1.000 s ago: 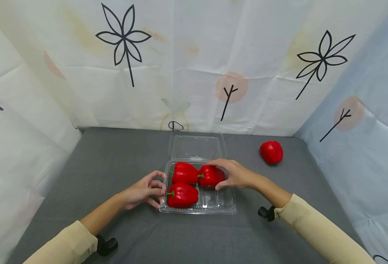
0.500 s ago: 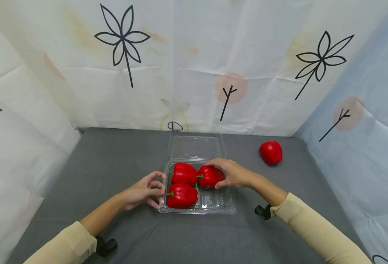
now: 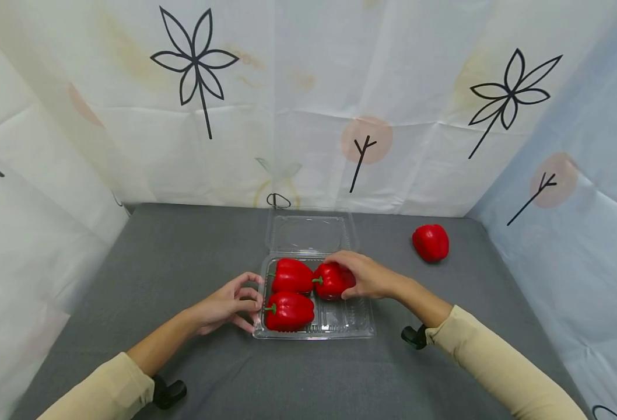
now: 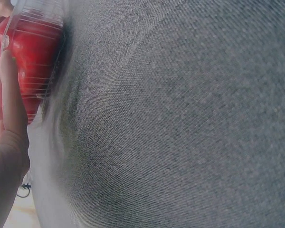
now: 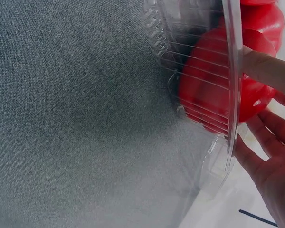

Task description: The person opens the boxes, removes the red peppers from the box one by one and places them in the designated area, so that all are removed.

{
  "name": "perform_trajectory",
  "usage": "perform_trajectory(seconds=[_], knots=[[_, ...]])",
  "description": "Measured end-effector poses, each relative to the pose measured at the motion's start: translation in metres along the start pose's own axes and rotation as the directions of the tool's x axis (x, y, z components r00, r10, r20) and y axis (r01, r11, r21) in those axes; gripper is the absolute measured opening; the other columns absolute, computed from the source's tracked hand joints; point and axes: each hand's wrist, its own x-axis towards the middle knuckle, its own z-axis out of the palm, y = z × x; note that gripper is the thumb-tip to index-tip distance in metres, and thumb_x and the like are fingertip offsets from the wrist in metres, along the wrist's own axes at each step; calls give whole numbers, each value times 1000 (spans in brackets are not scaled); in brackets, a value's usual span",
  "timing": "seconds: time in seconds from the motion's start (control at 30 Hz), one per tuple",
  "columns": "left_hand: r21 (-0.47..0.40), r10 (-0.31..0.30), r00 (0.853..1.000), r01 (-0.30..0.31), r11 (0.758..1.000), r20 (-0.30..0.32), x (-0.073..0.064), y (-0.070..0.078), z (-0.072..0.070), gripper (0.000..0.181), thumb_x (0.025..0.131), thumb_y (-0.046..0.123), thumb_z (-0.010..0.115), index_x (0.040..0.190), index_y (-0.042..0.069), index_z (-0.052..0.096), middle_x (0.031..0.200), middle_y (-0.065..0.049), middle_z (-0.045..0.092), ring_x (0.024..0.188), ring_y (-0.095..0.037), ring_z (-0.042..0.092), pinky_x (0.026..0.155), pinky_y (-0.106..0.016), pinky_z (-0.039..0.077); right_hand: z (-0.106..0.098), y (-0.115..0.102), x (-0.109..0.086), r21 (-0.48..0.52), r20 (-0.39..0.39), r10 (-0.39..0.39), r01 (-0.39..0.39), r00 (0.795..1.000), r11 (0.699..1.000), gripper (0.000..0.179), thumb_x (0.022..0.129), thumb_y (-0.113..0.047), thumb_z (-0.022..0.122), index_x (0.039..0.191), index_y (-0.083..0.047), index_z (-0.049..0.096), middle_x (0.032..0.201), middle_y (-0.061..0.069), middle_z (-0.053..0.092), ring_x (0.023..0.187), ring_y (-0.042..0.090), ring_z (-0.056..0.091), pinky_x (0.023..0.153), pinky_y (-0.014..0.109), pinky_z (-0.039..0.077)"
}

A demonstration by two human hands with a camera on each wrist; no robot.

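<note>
Three red bell peppers with green stems lie in a clear plastic clamshell container (image 3: 347, 335) in the middle of the table. My right hand (image 3: 368, 276) holds the right-hand bell pepper (image 3: 332, 281), fingers over its far side and thumb at the near right. In the right wrist view this bell pepper (image 5: 206, 83) shows through the container's ribbed wall. My left hand (image 3: 230, 304) touches the container's left edge with spread fingertips. Along the left side lie the far bell pepper (image 3: 293, 276) and the near bell pepper (image 3: 290, 312).
The container's clear lid (image 3: 311, 232) lies folded back behind it. Another red bell pepper (image 3: 431, 243) sits at the back right of the grey cloth-covered table (image 3: 193, 251). Patterned white curtains (image 3: 308, 116) rise at the back and sides.
My right hand and forearm have shifted slightly left, still holding the bell pepper. My left hand stays at the container's left edge, and the container keeps nearly the same place.
</note>
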Motion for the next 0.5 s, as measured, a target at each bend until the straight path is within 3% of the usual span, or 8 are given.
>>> perform_trajectory(seconds=[0.5], knots=[[-2,-6,1000,6,1000,-13,0,0,0,47,97,6,62,133,7,32,100,-10,60,76,-23,64,71,-48,60,-4,-6,0,42,5,13,-14,1000,999,68,77,-9,82,139,-6,52,128,10,58,115,27,55,94,43,51]])
